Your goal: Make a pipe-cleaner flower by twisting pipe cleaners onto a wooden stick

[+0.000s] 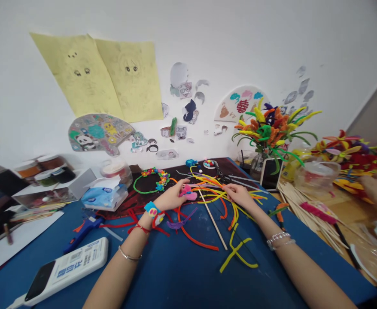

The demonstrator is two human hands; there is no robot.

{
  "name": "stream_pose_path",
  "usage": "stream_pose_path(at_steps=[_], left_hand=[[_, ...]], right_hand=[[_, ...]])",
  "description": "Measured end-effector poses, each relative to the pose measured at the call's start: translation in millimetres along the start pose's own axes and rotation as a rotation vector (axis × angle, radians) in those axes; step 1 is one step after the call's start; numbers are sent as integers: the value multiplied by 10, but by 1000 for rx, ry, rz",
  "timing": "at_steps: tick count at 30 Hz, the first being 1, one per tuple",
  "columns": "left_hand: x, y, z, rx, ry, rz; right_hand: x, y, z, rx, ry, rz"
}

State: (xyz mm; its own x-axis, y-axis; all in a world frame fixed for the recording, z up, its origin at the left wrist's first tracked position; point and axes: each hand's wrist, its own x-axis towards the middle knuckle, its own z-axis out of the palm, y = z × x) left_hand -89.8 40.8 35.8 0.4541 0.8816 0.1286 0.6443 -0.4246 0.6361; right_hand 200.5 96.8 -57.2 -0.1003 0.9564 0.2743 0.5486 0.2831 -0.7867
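Observation:
My left hand (173,198) is closed on a pink pipe-cleaner shape (188,193) with looped, petal-like parts. Pale purple pipe cleaners (206,186) stretch from it toward my right hand (240,195), whose fingers pinch their far end. Beneath both hands lie loose yellow and orange pipe cleaners (196,243). A thin wooden stick (213,221) points toward me between my arms. Close to my left wrist are a purple pipe-cleaner piece (182,222) and several red pipe cleaners (119,225). Two crossed yellow-green pipe cleaners (236,249) rest on the blue mat (175,279).
A blue glue gun (83,231) and a white power bank (69,272) lie at left, near a tissue pack (104,193). A green flowered wreath (137,184) sits behind. On the right stand a phone (270,174), a pipe-cleaner bouquet (269,128) and wooden sticks (307,214).

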Motion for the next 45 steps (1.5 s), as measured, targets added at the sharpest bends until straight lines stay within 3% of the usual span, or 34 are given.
stream_pose_path(at_steps=[6, 13, 16, 18, 20, 22, 24, 29, 37, 45], left_hand=[[-18, 92, -22, -57, 49, 92], [40, -51, 96, 77, -130, -37], [64, -6, 161, 60, -55, -38], [74, 45, 210, 53, -1, 2], [76, 98, 260, 39, -8, 63], [68, 144, 309, 11, -74, 107], [55, 186, 351, -26, -162, 134], [30, 276, 404, -147, -295, 237], [3, 263, 337, -346, -362, -82], [53, 115, 235, -460, -412, -67]], right_hand=[[-9, -33, 4, 22, -19, 20], [-41, -124, -11, -104, 63, -19], [-90, -313, 4, -136, 142, -88], [-143, -478, 34, 5, 27, -136], [-210, -639, 72, 230, -207, -148], [-279, -765, 114, 390, -401, -139], [-335, -844, 158, 527, -491, -132], [-399, -895, 262, 769, -367, -16], [-390, -891, 263, 975, -318, 98], [-328, -807, 262, 1013, -209, 47]])
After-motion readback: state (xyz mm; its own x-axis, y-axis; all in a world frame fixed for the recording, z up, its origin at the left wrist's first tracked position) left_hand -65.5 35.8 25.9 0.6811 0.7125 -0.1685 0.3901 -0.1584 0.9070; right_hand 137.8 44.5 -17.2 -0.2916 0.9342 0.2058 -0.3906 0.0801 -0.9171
